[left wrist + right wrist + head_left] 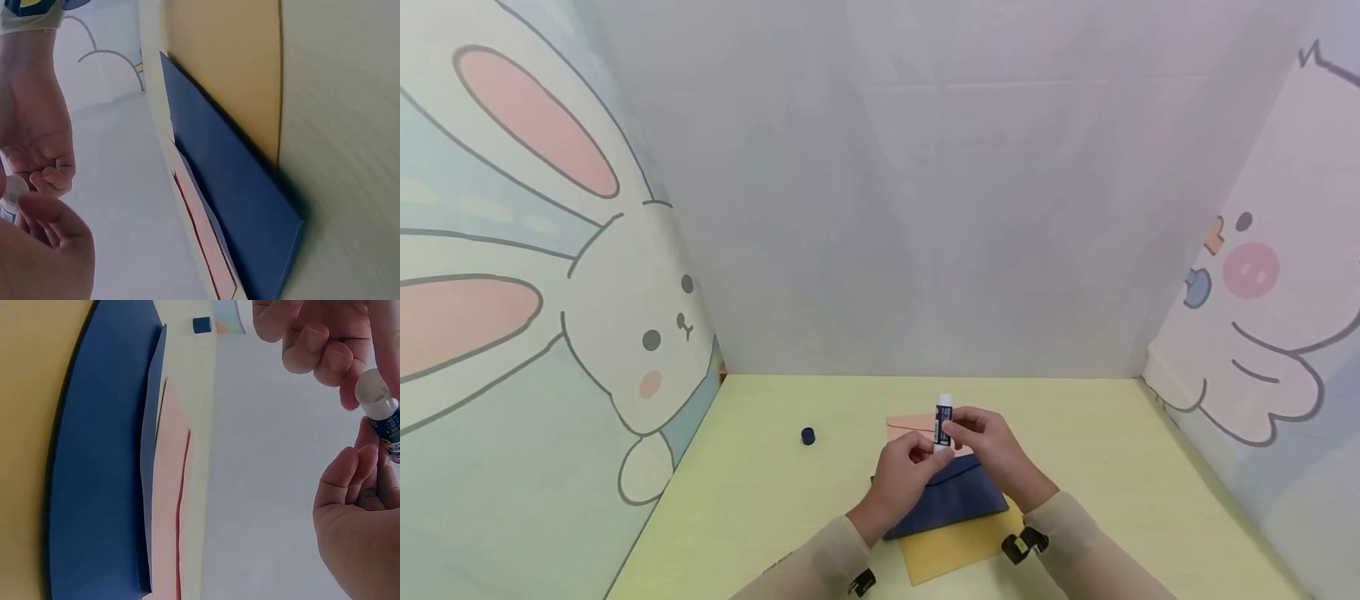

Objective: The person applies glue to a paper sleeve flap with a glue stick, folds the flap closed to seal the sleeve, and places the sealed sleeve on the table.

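Observation:
An uncapped glue stick stands nearly upright between both hands, its white tip up and a navy label on the barrel. The left hand pinches its white bottom end between thumb and fingers. Higher on the barrel, the right hand grips it with thumb and fingertips. The white base shows between the hands in the right wrist view. Below them lies a navy envelope, which overlaps a pink envelope behind it and a yellow envelope in front.
The dark blue cap sits on the pale yellow table, left of the envelopes. A grey backdrop rises at the table's far edge. Panels with a cartoon rabbit and a pink-cheeked cartoon animal flank the table.

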The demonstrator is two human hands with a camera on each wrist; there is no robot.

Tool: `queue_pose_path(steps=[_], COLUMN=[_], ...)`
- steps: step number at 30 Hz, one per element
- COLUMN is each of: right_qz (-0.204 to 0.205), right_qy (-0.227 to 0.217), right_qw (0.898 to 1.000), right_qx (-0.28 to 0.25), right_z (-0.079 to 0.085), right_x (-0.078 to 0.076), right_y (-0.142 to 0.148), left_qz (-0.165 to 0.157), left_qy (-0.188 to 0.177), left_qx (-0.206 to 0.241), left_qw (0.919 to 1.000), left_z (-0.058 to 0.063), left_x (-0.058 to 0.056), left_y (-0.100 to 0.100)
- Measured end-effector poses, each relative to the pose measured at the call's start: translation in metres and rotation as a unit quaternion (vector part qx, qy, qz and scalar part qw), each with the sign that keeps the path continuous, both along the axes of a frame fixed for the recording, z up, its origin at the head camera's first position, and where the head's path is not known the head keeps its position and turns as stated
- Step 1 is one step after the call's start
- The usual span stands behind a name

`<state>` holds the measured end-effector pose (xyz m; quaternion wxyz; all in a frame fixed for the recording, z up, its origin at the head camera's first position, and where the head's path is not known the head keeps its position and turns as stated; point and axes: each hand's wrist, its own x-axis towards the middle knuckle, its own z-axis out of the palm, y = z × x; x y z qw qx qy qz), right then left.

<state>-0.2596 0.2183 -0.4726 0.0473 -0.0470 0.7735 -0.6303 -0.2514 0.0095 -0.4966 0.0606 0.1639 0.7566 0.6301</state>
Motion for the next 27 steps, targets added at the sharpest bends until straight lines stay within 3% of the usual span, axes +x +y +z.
queue_pose_path(steps=[5,11,13,15,19,22,25,27], right_qz=[0.006,0.015,0.019,0.020,0.017,0.015,0.011,0.008], right_qy=[-0.002,-0.006,-0.007,-0.007,-0.011,-0.012,-0.009,-0.007], right_qw=[1.000,1.000,0.999,0.999,0.999,1.000,1.000,1.000], right_qx=[-0.004,-0.020,-0.026,-0.028,-0.028,-0.023,-0.015,-0.012], right_z=[0.0003,-0.0004,-0.0002,-0.0001,-0.0003,-0.0002,0.0003,0.0007], right_x=[-0.0012,-0.0015,-0.0012,-0.0007,0.0001,0.0009,0.0015,0.0019], right_y=[0.0013,0.0010,0.0005,0.0002,0.0003,0.0008,0.0014,0.0014], left_qz=[-0.040,-0.109,-0.128,-0.137,-0.139,-0.134,-0.120,-0.102], left_qy=[-0.108,-0.245,-0.266,-0.271,-0.272,-0.263,-0.223,-0.161], left_qx=[0.062,0.142,0.158,0.163,0.160,0.149,0.117,0.073], left_qw=[0.9914,0.9527,0.9424,0.9387,0.9387,0.9437,0.9604,0.9790], left_z=[0.0025,0.0027,0.0033,0.0041,0.0051,0.0047,0.0037,0.0020], left_x=[-0.0019,-0.0067,-0.0076,-0.0080,-0.0068,-0.0058,-0.0055,-0.0053], left_y=[-0.0020,-0.0054,-0.0061,-0.0063,-0.0068,-0.0071,-0.0071,-0.0066])
